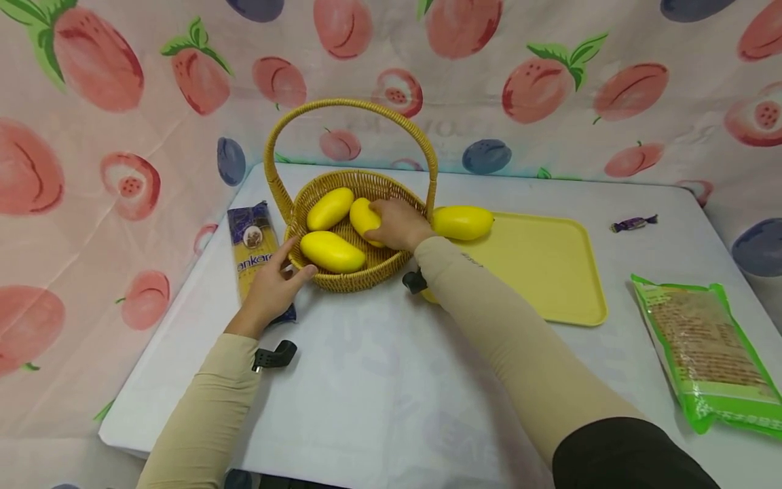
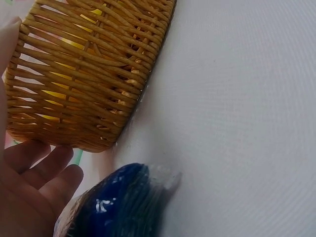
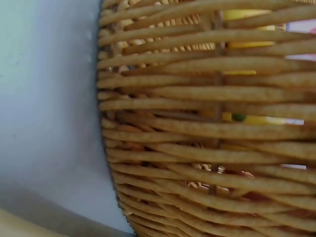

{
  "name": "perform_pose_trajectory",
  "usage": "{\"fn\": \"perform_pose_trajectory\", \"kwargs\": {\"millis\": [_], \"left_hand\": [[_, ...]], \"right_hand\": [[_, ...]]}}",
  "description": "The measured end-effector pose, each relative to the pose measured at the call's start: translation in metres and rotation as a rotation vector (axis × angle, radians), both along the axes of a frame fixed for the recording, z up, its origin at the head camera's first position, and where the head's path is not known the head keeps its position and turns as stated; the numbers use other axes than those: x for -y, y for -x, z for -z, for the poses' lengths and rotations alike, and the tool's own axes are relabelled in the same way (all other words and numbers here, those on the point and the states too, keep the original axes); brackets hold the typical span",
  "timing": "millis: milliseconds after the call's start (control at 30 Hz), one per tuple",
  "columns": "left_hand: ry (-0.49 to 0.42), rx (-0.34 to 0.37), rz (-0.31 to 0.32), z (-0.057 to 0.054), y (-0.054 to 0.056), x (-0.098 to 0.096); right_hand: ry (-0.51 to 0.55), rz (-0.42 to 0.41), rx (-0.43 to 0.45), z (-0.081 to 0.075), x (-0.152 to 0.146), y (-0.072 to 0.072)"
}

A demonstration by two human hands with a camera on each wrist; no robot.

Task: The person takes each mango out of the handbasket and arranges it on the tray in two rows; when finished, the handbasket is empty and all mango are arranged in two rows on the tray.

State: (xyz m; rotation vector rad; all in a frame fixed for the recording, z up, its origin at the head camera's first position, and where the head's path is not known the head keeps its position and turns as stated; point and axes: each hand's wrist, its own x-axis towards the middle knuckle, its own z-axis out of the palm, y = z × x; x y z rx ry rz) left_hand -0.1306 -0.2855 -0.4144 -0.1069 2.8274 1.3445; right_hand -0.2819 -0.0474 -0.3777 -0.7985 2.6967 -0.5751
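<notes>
Right fingers [image 1: 383,206] grasp a yellow mango [image 1: 362,216] inside the basket [image 1: 348,282] — left fingers [image 1: 281,256], spread loosely, touch its rim.

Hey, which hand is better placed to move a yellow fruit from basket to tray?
Likely the right hand: it grips a yellow fruit in the basket and is nearer the tray, while the left hand touches the basket's left rim.

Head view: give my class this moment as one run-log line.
left hand: touching wicker basket | right hand: fingers gripping yellow fruit inside basket | other fruits: two in basket, one on yellow tray
</notes>
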Motion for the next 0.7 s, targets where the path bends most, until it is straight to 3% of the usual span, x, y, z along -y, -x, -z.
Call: {"fn": "perform_pose_trajectory", "kwargs": {"millis": [700], "left_hand": [[0.003, -0.007, 0.012, -0.003, 0.0, 0.0]], "right_hand": [[0.058, -0.069, -0.035, -0.012, -0.009, -0.012]]}}
